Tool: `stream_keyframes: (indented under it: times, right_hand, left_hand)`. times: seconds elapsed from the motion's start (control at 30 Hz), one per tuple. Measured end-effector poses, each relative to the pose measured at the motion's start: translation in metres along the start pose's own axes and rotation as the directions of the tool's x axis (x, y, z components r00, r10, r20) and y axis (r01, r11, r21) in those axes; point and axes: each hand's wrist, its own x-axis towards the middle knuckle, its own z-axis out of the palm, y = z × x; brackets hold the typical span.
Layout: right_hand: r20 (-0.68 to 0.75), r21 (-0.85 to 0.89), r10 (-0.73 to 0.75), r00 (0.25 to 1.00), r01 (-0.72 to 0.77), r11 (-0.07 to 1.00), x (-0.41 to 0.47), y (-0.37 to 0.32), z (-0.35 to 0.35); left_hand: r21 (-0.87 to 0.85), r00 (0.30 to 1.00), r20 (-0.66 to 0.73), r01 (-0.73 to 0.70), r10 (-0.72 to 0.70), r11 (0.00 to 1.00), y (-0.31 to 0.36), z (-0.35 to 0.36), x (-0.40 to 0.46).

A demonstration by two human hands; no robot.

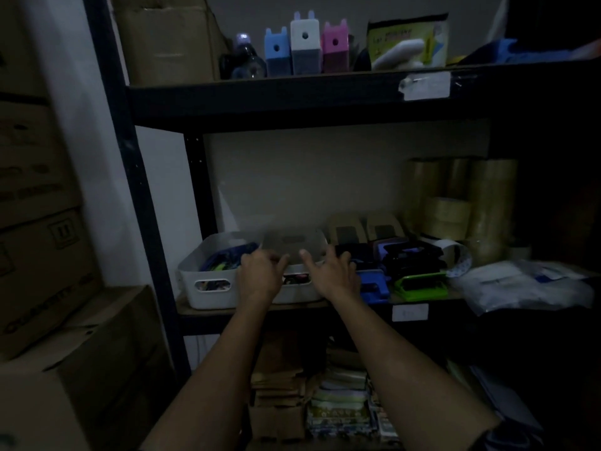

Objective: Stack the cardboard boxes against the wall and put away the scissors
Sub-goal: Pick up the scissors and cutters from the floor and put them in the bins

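Two white plastic bins sit side by side on the middle shelf. The left bin (208,284) holds several dark and coloured items. My left hand (260,271) rests at the near rim of the right bin (294,296), fingers curled; what it holds, if anything, is hidden. My right hand (331,271) hovers at the same bin's right side with fingers spread and nothing in it. I cannot pick out scissors in the dim light. Stacked cardboard boxes (48,271) stand at the left against the wall.
A dark metal shelf frame (143,196) runs between the boxes and the bins. Hole punches (416,284) and tape rolls (468,203) fill the shelf's right part. Coloured containers (304,47) stand on the upper shelf. Paper stacks (338,398) lie below.
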Motion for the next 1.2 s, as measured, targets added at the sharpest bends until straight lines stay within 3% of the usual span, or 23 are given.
stream_keyframes:
  times: [0.1, 0.17, 0.23, 0.3, 0.43, 0.5, 0.6, 0.7, 0.77, 0.87, 1.1, 1.2]
  right_hand:
    - [-0.038, 0.05, -0.008, 0.999, 0.01, 0.999, -0.004, 0.0, 0.0]
    - [-0.169, 0.059, -0.039, 0.985, 0.049, 0.997, -0.011, 0.002, 0.005]
    - [-0.358, 0.06, -0.097, 0.929, 0.127, 0.99, -0.027, 0.01, 0.014]
    - [-0.426, 0.09, -0.163, 0.89, 0.221, 0.971, -0.053, 0.024, 0.034]
    - [-0.232, 0.147, -0.26, 0.937, 0.298, 0.943, -0.114, 0.075, 0.104]
    - [-0.061, 0.178, -0.22, 0.974, 0.228, 0.957, -0.143, 0.106, 0.136]
    - [0.289, 0.178, -0.124, 0.949, 0.074, 0.981, -0.181, 0.155, 0.194]
    - [0.553, 0.077, 0.047, 0.832, -0.107, 0.991, -0.217, 0.193, 0.246]
    - [0.624, 0.007, 0.116, 0.773, -0.153, 0.988, -0.241, 0.213, 0.281]
    - [0.671, -0.053, 0.103, 0.734, -0.091, 0.994, -0.267, 0.237, 0.33]
    - [0.671, -0.041, -0.076, 0.738, 0.14, 0.989, -0.271, 0.26, 0.41]
    - [0.688, -0.089, -0.124, 0.715, 0.253, 0.963, -0.272, 0.262, 0.426]
  left_hand:
    - [-0.142, 0.989, -0.063, -0.143, 0.135, 0.979, -0.011, -0.004, -0.009]
    - [-0.196, 0.972, -0.153, -0.208, 0.18, 0.958, -0.015, -0.01, -0.024]
    - [-0.246, 0.951, -0.267, -0.222, 0.154, 0.943, -0.02, -0.013, -0.043]
    - [-0.287, 0.954, -0.289, -0.161, 0.074, 0.944, -0.031, -0.013, -0.072]
    - [-0.281, 0.998, -0.066, 0.004, -0.023, 0.96, -0.082, 0.014, -0.15]
    - [-0.231, 0.993, 0.094, 0.097, -0.077, 0.968, -0.113, 0.032, -0.191]
    - [-0.144, 0.9, 0.367, 0.305, -0.235, 0.941, -0.166, 0.06, -0.255]
    - [-0.005, 0.762, 0.496, 0.481, -0.416, 0.876, -0.21, 0.081, -0.315]
    - [0.101, 0.673, 0.526, 0.557, -0.52, 0.824, -0.239, 0.096, -0.352]
    - [0.207, 0.595, 0.481, 0.636, -0.643, 0.744, -0.281, 0.118, -0.401]
    - [0.4, 0.547, 0.398, 0.618, -0.736, 0.676, -0.332, 0.158, -0.46]
    - [0.429, 0.611, 0.415, 0.522, -0.674, 0.737, -0.343, 0.164, -0.479]
